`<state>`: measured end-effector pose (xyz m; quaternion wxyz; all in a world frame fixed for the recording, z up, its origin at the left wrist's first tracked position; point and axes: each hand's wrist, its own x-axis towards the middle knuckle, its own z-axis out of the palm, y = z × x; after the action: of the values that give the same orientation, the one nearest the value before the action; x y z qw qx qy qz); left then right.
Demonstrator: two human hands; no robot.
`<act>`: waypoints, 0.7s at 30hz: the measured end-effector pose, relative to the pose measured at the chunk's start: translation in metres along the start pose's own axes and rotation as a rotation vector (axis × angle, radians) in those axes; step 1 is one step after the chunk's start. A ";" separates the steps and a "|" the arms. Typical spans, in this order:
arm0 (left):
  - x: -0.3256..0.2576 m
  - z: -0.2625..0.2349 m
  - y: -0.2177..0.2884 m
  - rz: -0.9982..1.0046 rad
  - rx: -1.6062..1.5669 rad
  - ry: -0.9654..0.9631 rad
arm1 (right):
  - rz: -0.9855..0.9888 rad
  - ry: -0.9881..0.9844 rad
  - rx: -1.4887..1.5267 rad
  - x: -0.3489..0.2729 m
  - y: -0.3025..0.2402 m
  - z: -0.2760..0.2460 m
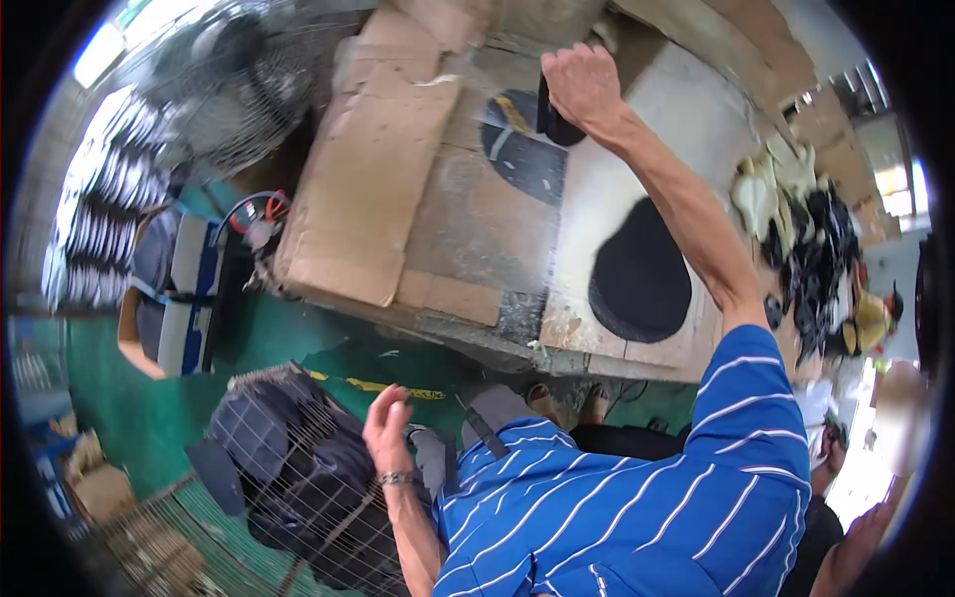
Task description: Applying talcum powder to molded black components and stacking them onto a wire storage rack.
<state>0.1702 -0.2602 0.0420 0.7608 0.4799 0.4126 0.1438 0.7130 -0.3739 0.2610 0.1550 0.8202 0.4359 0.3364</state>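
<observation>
Your R hand (582,90) has its grip closed on a black piece (565,129), just beside the dark patch (522,164) on the surface (468,224); L hand (386,433) empty, fingers loosely apart. Prob. mid-handling; next move calls for steady R grip, clear of the black oval (642,274).

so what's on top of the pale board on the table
A black rounded pad lies on its near part. The right arm crosses above the pale board, hiding whatever lies directly beneath it.
</observation>
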 end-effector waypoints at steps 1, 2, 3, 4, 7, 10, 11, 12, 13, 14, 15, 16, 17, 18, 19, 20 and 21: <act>-0.003 0.015 0.011 0.014 -0.035 -0.094 | -0.039 0.040 0.011 0.013 -0.023 -0.025; -0.008 0.030 0.024 -0.007 -0.090 -0.172 | -0.057 0.020 0.093 0.020 -0.047 -0.045; -0.011 0.043 0.037 -0.021 -0.147 -0.250 | -0.080 -0.002 0.174 0.028 -0.072 -0.066; -0.014 0.052 0.047 -0.005 -0.197 -0.324 | -0.127 0.026 0.187 0.037 -0.097 -0.094; -0.018 0.046 0.071 -0.006 -0.389 -0.407 | -0.194 -0.225 0.459 0.043 -0.193 -0.167; -0.022 0.002 0.073 0.026 -0.782 -0.252 | -0.407 -0.254 0.672 0.022 -0.298 -0.234; -0.024 -0.012 0.067 0.035 -0.934 -0.202 | -0.471 -0.284 0.717 0.007 -0.325 -0.242; -0.030 -0.026 0.064 0.074 -1.014 -0.100 | -0.502 -0.313 0.778 -0.008 -0.350 -0.257; -0.036 -0.043 0.063 0.119 -1.092 -0.007 | -0.566 -0.313 0.817 -0.021 -0.373 -0.271; -0.044 -0.067 0.054 0.130 -1.136 0.132 | -0.626 -0.354 0.869 -0.036 -0.401 -0.280; -0.049 -0.091 0.039 0.166 -1.181 0.239 | -0.683 -0.391 0.919 -0.046 -0.427 -0.295; -0.062 -0.117 0.032 0.212 -1.214 0.327 | -0.744 -0.431 0.949 -0.061 -0.457 -0.299; -0.077 -0.142 0.029 0.256 -1.252 0.402 | -0.797 -0.504 0.952 -0.071 -0.484 -0.310; -0.090 -0.164 0.015 0.256 -1.261 0.548 | -0.832 -0.556 0.989 -0.081 -0.511 -0.321; -0.103 -0.188 0.001 0.290 -1.273 0.597 | -0.861 -0.612 1.024 -0.092 -0.538 -0.332; -0.114 -0.201 -0.013 0.305 -1.273 0.704 | -0.901 -0.654 1.048 -0.104 -0.558 -0.337; -0.124 -0.219 -0.017 0.312 -1.264 0.791 | -0.918 -0.696 1.068 -0.112 -0.580 -0.347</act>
<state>-0.0771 -0.2107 0.0443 0.6572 -0.0817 0.4211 0.6198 0.0762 -0.1475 0.1480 -0.0091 0.5798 0.7604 -0.2927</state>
